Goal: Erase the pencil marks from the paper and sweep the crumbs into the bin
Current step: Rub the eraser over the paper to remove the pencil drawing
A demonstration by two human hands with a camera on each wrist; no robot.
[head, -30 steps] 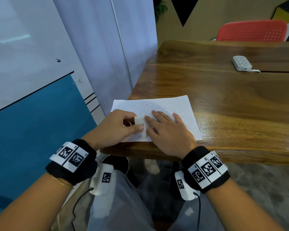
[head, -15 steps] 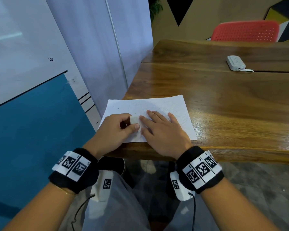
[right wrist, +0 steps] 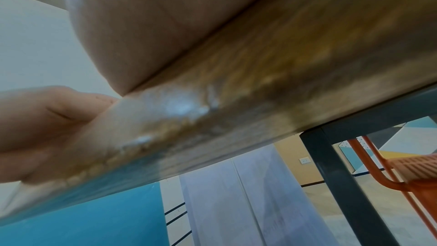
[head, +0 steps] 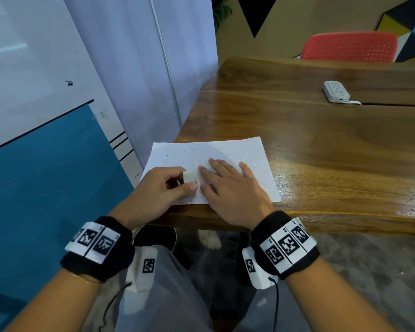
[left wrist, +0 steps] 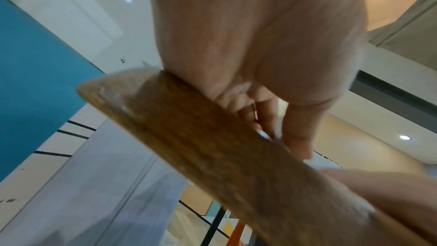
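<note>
A white sheet of paper [head: 235, 152] with faint pencil lines and small dark crumbs lies at the near left corner of the wooden table [head: 321, 144], its left edge hanging past the table. My left hand [head: 168, 185] pinches a small white eraser [head: 189, 176] against the paper's near part. My right hand [head: 228, 185] lies flat on the sheet just right of the eraser, fingers straight. Both wrist views show mostly the table's edge [left wrist: 212, 137] from below, my left hand [left wrist: 272, 115] curled above it; the eraser is hidden there.
A round dark bin [head: 153, 236] shows under the table's near edge, between my wrists. A white power strip [head: 336, 91] lies at the far right of the table. A red chair [head: 347, 46] stands behind it. A white and blue wall panel [head: 46, 140] is at the left.
The eraser in my left hand has shifted slightly left and nearer along the paper. My right hand stays flat on the sheet. The head view has swung a little.
</note>
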